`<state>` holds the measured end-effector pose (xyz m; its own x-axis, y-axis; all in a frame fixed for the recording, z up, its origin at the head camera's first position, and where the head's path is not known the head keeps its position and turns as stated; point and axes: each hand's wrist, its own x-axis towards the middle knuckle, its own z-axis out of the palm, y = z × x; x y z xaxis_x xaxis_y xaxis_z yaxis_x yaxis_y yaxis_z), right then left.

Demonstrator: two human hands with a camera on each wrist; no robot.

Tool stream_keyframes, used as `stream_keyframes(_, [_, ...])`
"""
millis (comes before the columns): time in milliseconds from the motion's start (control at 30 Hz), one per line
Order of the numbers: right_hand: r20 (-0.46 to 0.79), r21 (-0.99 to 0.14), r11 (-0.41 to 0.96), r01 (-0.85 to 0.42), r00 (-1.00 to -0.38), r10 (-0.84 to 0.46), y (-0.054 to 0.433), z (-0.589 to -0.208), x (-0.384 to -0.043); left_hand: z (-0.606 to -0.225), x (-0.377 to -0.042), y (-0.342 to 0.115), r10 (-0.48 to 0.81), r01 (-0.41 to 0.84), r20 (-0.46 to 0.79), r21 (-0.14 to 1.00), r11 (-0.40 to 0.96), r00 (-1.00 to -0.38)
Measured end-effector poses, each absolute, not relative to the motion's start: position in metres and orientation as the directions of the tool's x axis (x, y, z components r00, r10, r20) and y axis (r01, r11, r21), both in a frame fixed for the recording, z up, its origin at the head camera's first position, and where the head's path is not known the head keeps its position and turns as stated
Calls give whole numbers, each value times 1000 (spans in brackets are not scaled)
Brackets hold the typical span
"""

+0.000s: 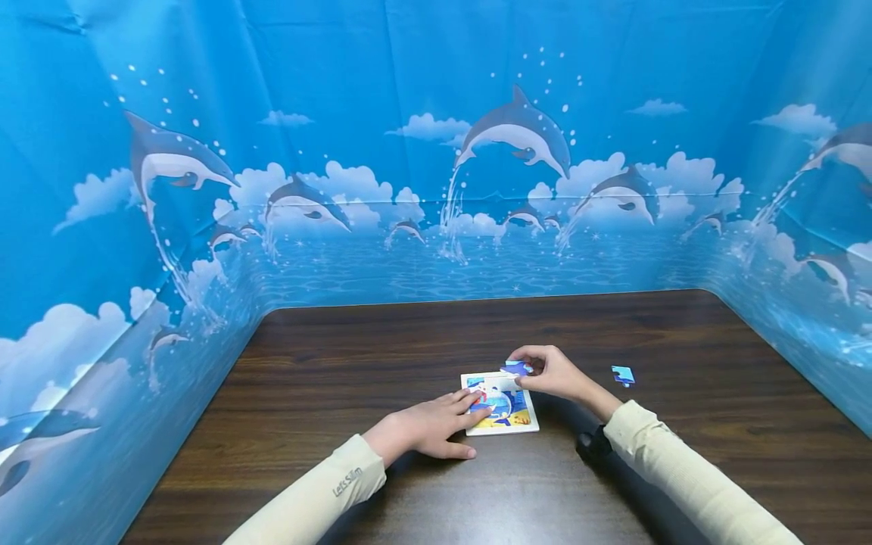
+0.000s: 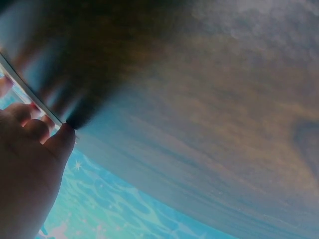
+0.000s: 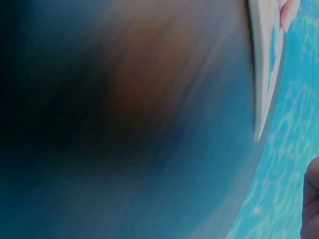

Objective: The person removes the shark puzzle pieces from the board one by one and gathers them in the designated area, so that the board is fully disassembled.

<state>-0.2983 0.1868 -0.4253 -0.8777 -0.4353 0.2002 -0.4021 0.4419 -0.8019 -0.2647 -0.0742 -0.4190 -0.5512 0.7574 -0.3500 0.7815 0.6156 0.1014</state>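
Note:
A small picture puzzle in a white-edged tray lies on the table. My left hand rests over its left side with fingers spread and fairly straight, hiding part of the picture. My right hand pinches a blue-purple puzzle piece at the tray's upper right edge; whether the piece touches the tray I cannot tell. In the left wrist view, the left hand lies along the tray's edge. The right wrist view has the tray's white side and a bit of my right hand.
Another blue puzzle piece lies loose on the dark wooden table, right of the right hand. A blue dolphin-print curtain stands around the table's back and sides. Something black sits at the right wrist.

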Motion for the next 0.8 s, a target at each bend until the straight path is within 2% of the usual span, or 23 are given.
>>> stream_keyframes(333, [193, -788, 487, -377, -902, -387, 235, -431, -303, -421, -265, -75, 761, 784, -342, 100, 613, -552])
stream_keyframes(567, [200, -711, 587, -387, -912, -359, 265, -429, -302, -421, -265, -75, 756, 777, -345, 106, 621, -557])
stream_keyframes(800, [179, -671, 659, -339, -937, -300, 284, -428, -302, -420, -264, -74, 754, 774, -349, 114, 623, -556])
